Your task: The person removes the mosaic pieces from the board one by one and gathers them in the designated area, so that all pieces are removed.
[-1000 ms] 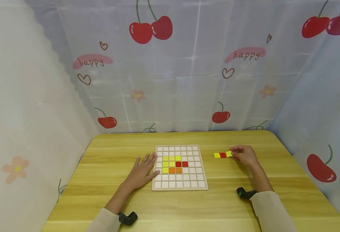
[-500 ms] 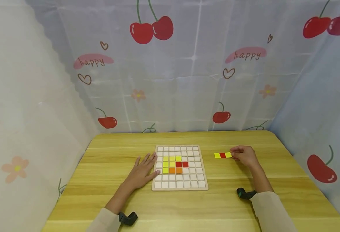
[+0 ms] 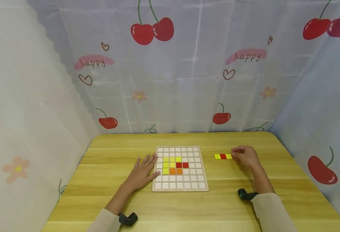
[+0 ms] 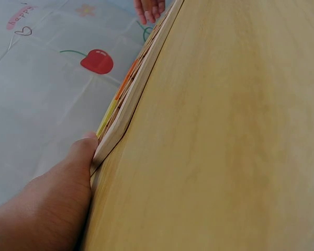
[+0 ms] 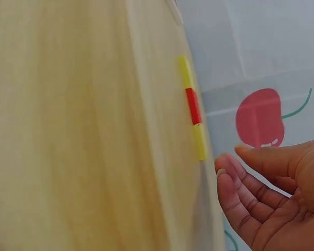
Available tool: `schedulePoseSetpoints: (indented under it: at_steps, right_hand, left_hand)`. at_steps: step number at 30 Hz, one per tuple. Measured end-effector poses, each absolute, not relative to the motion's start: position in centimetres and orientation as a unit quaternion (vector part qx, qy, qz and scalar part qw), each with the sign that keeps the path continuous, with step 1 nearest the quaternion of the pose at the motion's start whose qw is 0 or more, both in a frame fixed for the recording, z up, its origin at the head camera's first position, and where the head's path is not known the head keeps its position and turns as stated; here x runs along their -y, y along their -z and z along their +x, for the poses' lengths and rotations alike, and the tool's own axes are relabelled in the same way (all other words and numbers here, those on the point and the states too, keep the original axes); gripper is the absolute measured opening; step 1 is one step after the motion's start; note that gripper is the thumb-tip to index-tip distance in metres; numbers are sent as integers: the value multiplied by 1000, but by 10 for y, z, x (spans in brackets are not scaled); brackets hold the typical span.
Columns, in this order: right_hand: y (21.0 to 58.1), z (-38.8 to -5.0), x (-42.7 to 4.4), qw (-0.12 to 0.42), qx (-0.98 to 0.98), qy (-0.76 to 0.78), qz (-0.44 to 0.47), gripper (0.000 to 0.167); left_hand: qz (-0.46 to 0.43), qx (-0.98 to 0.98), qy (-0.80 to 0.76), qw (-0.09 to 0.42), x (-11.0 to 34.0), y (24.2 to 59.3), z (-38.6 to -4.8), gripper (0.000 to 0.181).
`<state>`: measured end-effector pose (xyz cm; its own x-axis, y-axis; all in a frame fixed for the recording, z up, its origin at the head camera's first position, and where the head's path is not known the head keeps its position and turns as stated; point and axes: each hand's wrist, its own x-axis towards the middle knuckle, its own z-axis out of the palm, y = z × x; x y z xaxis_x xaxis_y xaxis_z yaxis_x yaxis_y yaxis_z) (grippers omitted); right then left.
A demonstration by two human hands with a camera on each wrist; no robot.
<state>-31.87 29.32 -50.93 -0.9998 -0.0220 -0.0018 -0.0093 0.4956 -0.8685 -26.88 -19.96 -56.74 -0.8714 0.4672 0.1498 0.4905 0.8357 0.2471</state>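
My left hand [image 3: 141, 175] lies with straight, spread fingers at the left edge of the wooden grid board [image 3: 180, 188]; its thumb touches the board's rim in the left wrist view. Yellow tiles [image 3: 165, 165], red tiles [image 3: 182, 165] and orange tiles [image 3: 175, 171] sit in the board's cells. Right of the board, a yellow tile [image 3: 217, 156], a red tile [image 3: 223, 156] and another yellow tile [image 3: 228, 156] form a row flat on the table. My right hand [image 5: 272, 193] hovers just beyond the row's right end, fingers loosely bent, with nothing between thumb and fingertips.
The wooden table [image 3: 181, 214] has rounded far corners. A curtain [image 3: 164, 80] with cherries and "happy" lettering stands behind it and on both sides. Each wrist wears a black device, one at the left wrist [image 3: 128, 219] and one at the right wrist [image 3: 246, 194].
The right-hand yellow tile, tilted in my right fingers a second ago, now lies flat against the red tile. My right fingers have let it go. The left hand has stayed in place.
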Motion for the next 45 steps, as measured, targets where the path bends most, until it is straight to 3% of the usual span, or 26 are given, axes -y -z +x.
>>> schedulePoseSetpoints:
  at_steps: [11,24,45]
  right_hand:
    - [480,-310,-272,-43,-886,458,-56,27]
    - [462,-299,-239,-51,-890,443,-92,24]
    - [480,-289,-186,12,-870,472,-144,20]
  left_hand:
    - [-250,956,144,44,200,569,-270,79]
    - [-250,956,148,47,199,569,-271,80]
    - [-251,955,148,49,200,569,-270,80]
